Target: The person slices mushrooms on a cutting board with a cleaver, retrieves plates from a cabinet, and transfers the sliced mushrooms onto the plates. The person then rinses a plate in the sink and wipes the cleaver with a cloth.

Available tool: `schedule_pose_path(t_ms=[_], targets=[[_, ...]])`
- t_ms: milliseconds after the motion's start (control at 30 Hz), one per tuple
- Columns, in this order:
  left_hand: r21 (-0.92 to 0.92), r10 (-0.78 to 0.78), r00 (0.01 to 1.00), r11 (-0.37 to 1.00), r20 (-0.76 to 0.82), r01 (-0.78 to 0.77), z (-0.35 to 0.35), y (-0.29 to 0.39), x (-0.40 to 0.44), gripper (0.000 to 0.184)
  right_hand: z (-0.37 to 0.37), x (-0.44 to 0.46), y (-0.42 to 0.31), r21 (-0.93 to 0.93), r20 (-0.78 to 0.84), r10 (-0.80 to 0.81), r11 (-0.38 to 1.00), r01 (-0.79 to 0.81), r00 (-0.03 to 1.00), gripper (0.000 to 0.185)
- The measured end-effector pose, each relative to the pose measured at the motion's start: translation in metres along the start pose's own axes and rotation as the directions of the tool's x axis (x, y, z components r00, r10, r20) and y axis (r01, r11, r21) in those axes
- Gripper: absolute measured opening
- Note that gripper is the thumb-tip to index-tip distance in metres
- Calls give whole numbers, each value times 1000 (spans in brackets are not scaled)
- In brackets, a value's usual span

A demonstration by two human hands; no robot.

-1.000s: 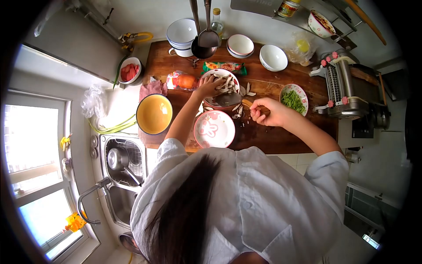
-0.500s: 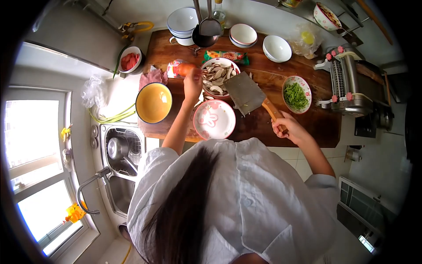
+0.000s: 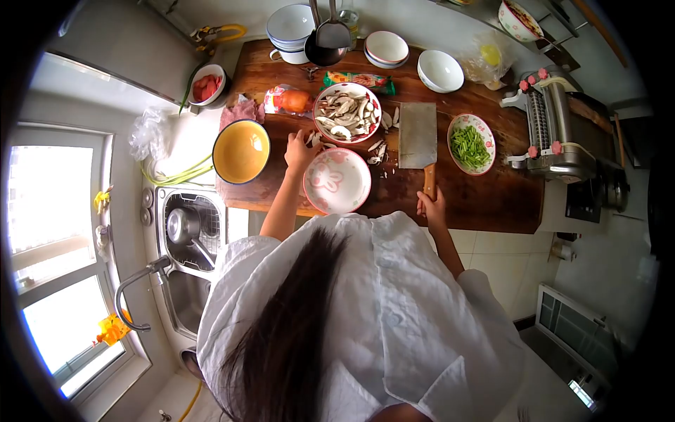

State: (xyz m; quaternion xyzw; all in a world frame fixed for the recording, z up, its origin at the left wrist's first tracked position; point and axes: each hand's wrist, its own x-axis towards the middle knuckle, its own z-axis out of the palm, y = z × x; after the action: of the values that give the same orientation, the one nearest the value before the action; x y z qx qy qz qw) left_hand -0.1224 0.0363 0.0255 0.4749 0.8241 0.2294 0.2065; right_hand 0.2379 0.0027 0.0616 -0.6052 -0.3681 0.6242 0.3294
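My right hand (image 3: pixel 432 205) is closed round the end of the wooden handle of a cleaver (image 3: pixel 418 137). The wide blade lies flat over the board, pointing away from me. Near a few loose mushroom slices (image 3: pixel 316 140), my left hand (image 3: pixel 299 152) reaches down with fingers apart; whether it touches them I cannot tell. Just beyond is a bowl of sliced mushrooms (image 3: pixel 346 112). A white plate with a pink pattern (image 3: pixel 337 181) sits between my hands. More mushroom slices (image 3: pixel 377 151) are scattered between the bowl and the blade.
Left of my left hand stands a yellow enamel bowl (image 3: pixel 241 151). A bowl of chopped greens (image 3: pixel 471 145) is right of the cleaver. Behind are a packaged carrot (image 3: pixel 295 101), a green packet (image 3: pixel 360 82) and white bowls (image 3: pixel 441 71). A pasta machine (image 3: pixel 555 133) stands right, a sink (image 3: pixel 188 302) left.
The cleaver has swung from tilted over the mushroom bowl to lying straight on the board at the right. My left hand has moved from the bowl's edge down toward the loose slices.
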Motion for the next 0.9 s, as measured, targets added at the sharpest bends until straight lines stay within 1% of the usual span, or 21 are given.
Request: schedule_pose_path(t_ms=[33,67,100,133,167,200,233,300,367,433,467,500,567,600,633,700,733,767,833,867,900], targets=[[3,6,1000,1000,1,-6,4,-1,0,47,-2,4,6,0,-43,-22,1000,22,999,24],[18,57,991,998,-122,-56,10,-3,0,40,-6,9,11,7,-47,-24,1000,24,999,24],[38,108,964,994,-242,-102,16,-4,1,33,-12,15,16,-25,-72,-73,997,71,995,22],[-34,166,955,983,-247,-180,15,2,-2,26,-18,20,19,-58,-95,-123,991,118,988,20],[-104,223,941,961,-255,-256,7,17,-11,20,-23,25,22,-54,-98,-125,991,120,987,20],[-154,332,917,916,-223,-369,-1,32,-24,13,-27,28,26,-32,-107,-121,993,118,987,19],[-226,399,904,876,-155,-426,5,38,-30,13,-31,31,27,-10,-115,-120,993,119,986,18],[-263,566,817,777,-109,-573,19,53,-43,15,-36,35,27,7,-111,-101,995,102,989,18],[-288,666,740,730,97,-619,25,78,-52,26,-39,41,25,-73,-78,-121,991,116,989,21],[-370,738,646,665,193,-649,43,101,-48,41,-49,51,22,-114,-62,-124,987,117,990,22],[-326,780,605,621,162,-713,60,110,-42,50,-54,56,19,-158,-41,-121,981,113,992,24],[-339,761,618,645,198,-685,75,117,-36,67,-59,61,15,-158,-49,-128,980,118,991,24],[-239,643,725,766,248,-597,110,121,-20,88,-64,70,10,-171,36,-59,983,64,998,26],[-176,554,770,832,316,-526,123,124,-12,96,-65,76,9,-182,55,-56,981,65,997,29],[-119,487,779,868,395,-482,129,128,-2,95,-67,81,9,-186,84,-75,979,89,994,28],[-229,550,809,831,208,-506,146,129,13,94,-69,90,7,-189,133,-66,978,91,989,28],[-192,524,832,849,182,-493,149,133,15,91,-71,93,4,-207,144,-61,974,90,988,28],[-283,494,856,851,150,-442,158,132,20,86,-72,96,2,-206,140,-64,974,92,988,28],[-310,524,846,824,98,-474,160,131,23,79,-76,99,0,-213,180,-90,969,128,980,27],[-321,515,850,829,115,-459,159,131,22,72,-79,101,-1,-228,197,-105,962,150,975,26],[-351,512,854,819,90,-453,158,129,17,61,-84,104,-1,-228,194,-89,965,133,977,26]])
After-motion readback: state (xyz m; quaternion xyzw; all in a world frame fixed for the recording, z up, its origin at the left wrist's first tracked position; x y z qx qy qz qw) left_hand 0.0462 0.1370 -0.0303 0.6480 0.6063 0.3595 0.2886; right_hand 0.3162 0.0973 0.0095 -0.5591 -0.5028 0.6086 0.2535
